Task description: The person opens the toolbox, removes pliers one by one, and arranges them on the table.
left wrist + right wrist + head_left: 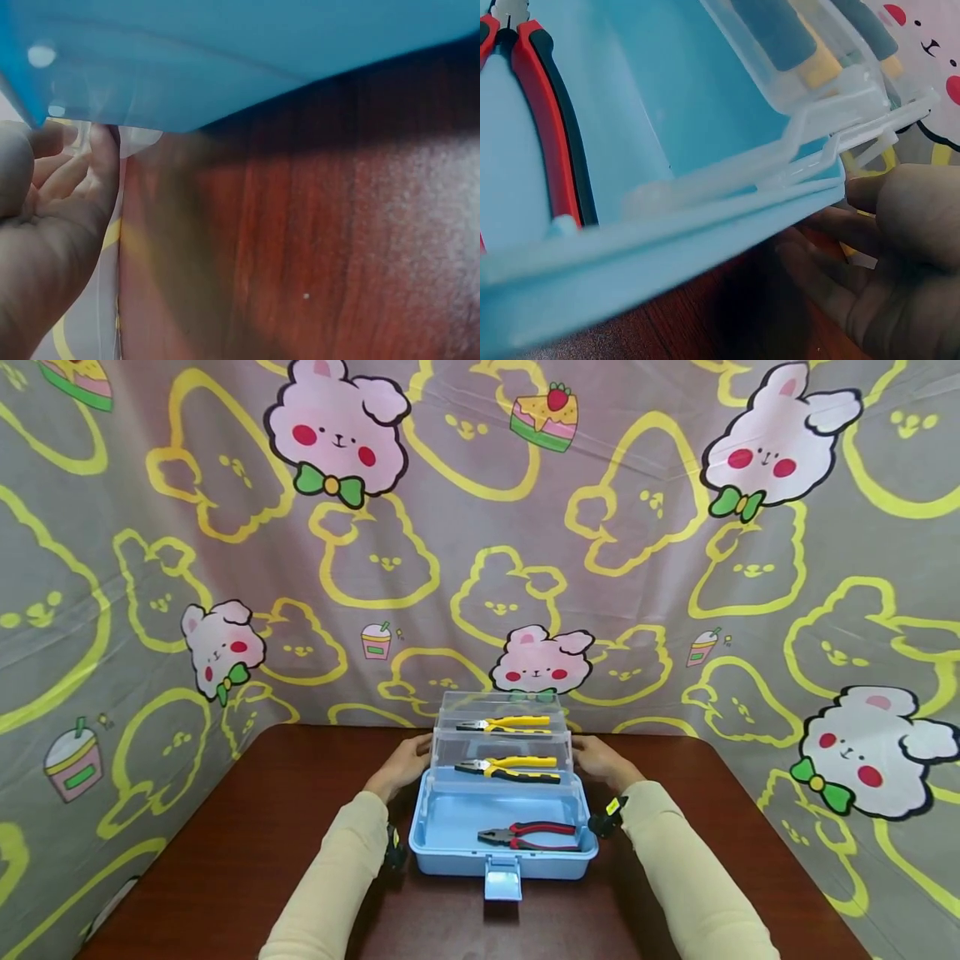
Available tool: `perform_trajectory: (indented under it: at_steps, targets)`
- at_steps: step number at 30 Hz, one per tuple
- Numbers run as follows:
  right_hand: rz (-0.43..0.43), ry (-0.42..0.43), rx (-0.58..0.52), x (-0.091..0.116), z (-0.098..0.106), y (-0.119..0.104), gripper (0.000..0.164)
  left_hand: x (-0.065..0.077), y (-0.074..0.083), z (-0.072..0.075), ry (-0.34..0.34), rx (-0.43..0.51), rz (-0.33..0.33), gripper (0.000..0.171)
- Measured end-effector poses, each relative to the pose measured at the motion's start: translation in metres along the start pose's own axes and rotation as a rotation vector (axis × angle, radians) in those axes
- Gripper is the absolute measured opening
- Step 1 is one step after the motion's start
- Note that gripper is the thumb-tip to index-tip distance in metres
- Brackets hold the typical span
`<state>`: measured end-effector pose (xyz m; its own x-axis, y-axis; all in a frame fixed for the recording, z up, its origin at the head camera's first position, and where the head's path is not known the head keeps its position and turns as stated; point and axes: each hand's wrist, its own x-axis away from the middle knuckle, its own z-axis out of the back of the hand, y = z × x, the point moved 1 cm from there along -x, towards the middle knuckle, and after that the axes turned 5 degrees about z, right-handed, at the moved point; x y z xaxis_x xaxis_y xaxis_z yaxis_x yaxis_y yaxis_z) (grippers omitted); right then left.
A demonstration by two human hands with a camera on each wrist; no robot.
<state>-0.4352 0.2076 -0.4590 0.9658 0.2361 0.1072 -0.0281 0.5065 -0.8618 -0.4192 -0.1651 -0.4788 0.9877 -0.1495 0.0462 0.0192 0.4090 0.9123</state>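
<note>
A light blue toolbox (442, 864) stands unfolded on the table, its front latch (502, 881) hanging down. Red-and-black pliers (528, 836) lie in its base. Two clear trays are raised in steps behind, the lower with yellow-and-black pliers (510, 768) and the upper with similar pliers (506, 724). My left hand (408, 762) grips the toolbox at its back left, fingers curled at the rear edge in the left wrist view and fingertips partly hidden. At the back right corner, my right hand (900, 240) holds the toolbox with thumb and fingers, the tips reaching behind it.
The dark red-brown wooden table (247, 852) extends to both sides of the toolbox. A patterned grey curtain (450, 568) with yellow outlines and rabbit faces hangs close behind and along both sides.
</note>
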Motion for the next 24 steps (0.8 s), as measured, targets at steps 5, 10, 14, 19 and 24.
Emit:
perform_trajectory:
  at_steps: [5, 10, 14, 19, 24]
  targets:
    - [-0.011, 0.015, 0.026, 0.002, 0.001, -0.001, 0.046, 0.0, 0.003, 0.001, -0.012, -0.026, -0.009, 0.053]
    - [-0.008, 0.025, 0.047, 0.003, 0.001, -0.001, 0.046, 0.0, 0.004, 0.002, -0.01, -0.042, 0.005, 0.053]
    - [0.003, 0.056, 0.096, 0.002, 0.003, 0.0, 0.047, -0.001, 0.005, 0.002, 0.006, -0.087, 0.0, 0.055]
    - [0.122, 0.13, 0.206, 0.006, 0.013, -0.007, 0.048, 0.007, 0.009, 0.003, 0.072, -0.167, 0.004, 0.057]
    - [0.225, 0.213, 0.29, 0.013, 0.024, -0.021, 0.043, 0.022, 0.013, 0.009, 0.12, -0.195, -0.049, 0.053]
